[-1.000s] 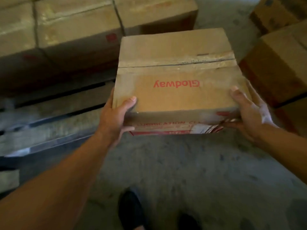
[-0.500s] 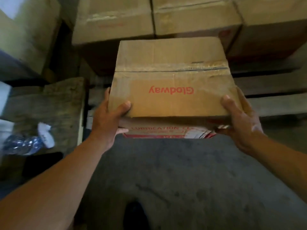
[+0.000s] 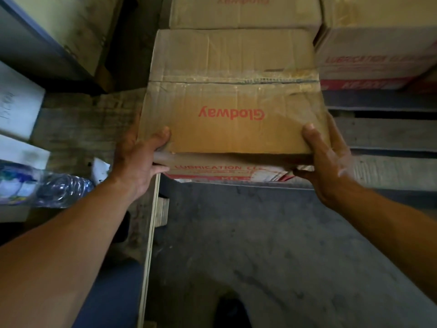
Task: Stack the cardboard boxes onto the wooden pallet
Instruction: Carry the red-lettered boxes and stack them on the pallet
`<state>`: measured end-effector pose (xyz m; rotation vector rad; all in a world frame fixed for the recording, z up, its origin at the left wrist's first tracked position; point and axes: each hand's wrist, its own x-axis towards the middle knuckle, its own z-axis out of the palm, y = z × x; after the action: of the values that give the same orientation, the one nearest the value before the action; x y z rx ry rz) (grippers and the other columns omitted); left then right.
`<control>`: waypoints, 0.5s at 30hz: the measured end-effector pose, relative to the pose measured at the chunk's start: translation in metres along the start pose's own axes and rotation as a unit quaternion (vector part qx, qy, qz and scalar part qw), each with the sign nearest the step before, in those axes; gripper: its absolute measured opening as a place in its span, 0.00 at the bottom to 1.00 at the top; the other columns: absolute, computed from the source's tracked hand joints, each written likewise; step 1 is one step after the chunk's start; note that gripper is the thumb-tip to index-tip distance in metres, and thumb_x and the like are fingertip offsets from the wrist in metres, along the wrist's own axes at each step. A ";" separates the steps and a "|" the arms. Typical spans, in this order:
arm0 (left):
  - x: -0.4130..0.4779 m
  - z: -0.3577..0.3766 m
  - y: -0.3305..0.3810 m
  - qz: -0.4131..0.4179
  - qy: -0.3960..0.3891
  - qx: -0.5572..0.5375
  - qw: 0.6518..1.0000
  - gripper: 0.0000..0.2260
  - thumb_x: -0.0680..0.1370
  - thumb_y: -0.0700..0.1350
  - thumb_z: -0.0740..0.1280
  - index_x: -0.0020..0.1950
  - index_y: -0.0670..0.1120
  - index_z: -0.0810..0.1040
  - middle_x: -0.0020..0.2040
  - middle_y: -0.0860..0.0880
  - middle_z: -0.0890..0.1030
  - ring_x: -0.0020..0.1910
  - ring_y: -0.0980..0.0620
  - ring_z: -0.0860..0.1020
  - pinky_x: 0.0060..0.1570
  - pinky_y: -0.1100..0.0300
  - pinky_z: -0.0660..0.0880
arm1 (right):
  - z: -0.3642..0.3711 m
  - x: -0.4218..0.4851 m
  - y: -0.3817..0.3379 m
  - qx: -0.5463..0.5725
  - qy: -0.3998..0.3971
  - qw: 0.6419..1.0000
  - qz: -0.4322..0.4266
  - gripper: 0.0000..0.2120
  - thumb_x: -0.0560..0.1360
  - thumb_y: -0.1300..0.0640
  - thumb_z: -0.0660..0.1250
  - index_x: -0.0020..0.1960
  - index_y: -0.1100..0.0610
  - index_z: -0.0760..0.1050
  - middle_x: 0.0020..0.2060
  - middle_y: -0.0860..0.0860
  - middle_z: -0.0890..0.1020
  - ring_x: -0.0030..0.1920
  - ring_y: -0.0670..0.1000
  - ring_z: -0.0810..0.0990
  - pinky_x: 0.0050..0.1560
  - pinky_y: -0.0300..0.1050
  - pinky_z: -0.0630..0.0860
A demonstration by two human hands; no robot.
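Since the earlier frame, the carried cardboard box [image 3: 233, 95] has advanced toward the stacked boxes [image 3: 243, 13] and now sits just in front of them, over the near edge of the wooden pallet [image 3: 387, 136]. Left hand [image 3: 139, 159] is clamped on its near left corner, thumb on top. Right hand [image 3: 328, 159] is clamped on the near right corner likewise. A plastic bottle [image 3: 59, 190] lies to the left. Whether the box rests on the slats cannot be determined.

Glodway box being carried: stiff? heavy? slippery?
The box probably flexes somewhat: its top is creased and wrinkled. Likely hefty, since the left hand and right hand both grip its near corners. The taped seam may be slick; bare cardboard should grip.
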<state>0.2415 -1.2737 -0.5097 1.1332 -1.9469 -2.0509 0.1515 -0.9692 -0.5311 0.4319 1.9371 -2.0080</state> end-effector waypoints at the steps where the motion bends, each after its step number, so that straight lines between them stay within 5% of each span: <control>1: 0.004 -0.002 -0.003 0.000 -0.001 0.000 1.000 0.19 0.76 0.45 0.72 0.65 0.60 0.76 0.53 0.59 0.84 0.48 0.57 0.84 0.49 0.38 0.79 | 0.002 0.001 0.005 -0.001 0.007 1.000 -0.004 0.28 0.75 0.43 0.71 0.72 0.32 0.66 0.61 0.41 0.74 0.58 0.49 0.78 0.38 0.46 0.83; 4: 0.009 -0.007 -0.011 -0.007 -0.007 -0.009 1.000 0.26 0.73 0.46 0.74 0.70 0.59 0.73 0.57 0.57 0.83 0.51 0.55 0.84 0.49 0.41 0.80 | 0.006 -0.001 0.015 -0.004 0.023 1.000 -0.010 0.29 0.75 0.43 0.71 0.73 0.32 0.65 0.59 0.37 0.72 0.57 0.47 0.77 0.37 0.43 0.83; 8: 0.008 -0.010 -0.010 -0.005 -0.028 -0.018 0.999 0.28 0.70 0.48 0.74 0.68 0.63 0.74 0.54 0.60 0.83 0.50 0.57 0.84 0.46 0.45 0.80 | 0.005 -0.003 0.017 0.001 0.044 0.999 -0.008 0.29 0.75 0.43 0.71 0.73 0.33 0.66 0.62 0.41 0.73 0.59 0.49 0.77 0.44 0.52 0.84; 12: 0.003 0.000 -0.011 -0.002 -0.050 -0.021 0.999 0.26 0.75 0.45 0.73 0.70 0.64 0.72 0.56 0.61 0.82 0.51 0.58 0.83 0.50 0.42 0.78 | -0.005 -0.008 0.014 0.002 0.073 0.997 -0.015 0.26 0.75 0.44 0.71 0.71 0.33 0.68 0.60 0.39 0.73 0.58 0.49 0.78 0.40 0.49 0.84; 15: -0.002 0.013 -0.012 -0.001 -0.048 -0.025 0.999 0.28 0.76 0.45 0.72 0.74 0.61 0.68 0.60 0.58 0.81 0.50 0.60 0.83 0.52 0.41 0.78 | -0.016 -0.005 0.005 -0.004 0.072 0.997 -0.012 0.29 0.74 0.43 0.72 0.73 0.34 0.67 0.66 0.47 0.72 0.61 0.53 0.77 0.44 0.53 0.83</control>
<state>0.2409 -1.2599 -0.5209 1.0439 -1.9238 -2.1814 0.1578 -0.9530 -0.5339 0.5672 2.0439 -2.0336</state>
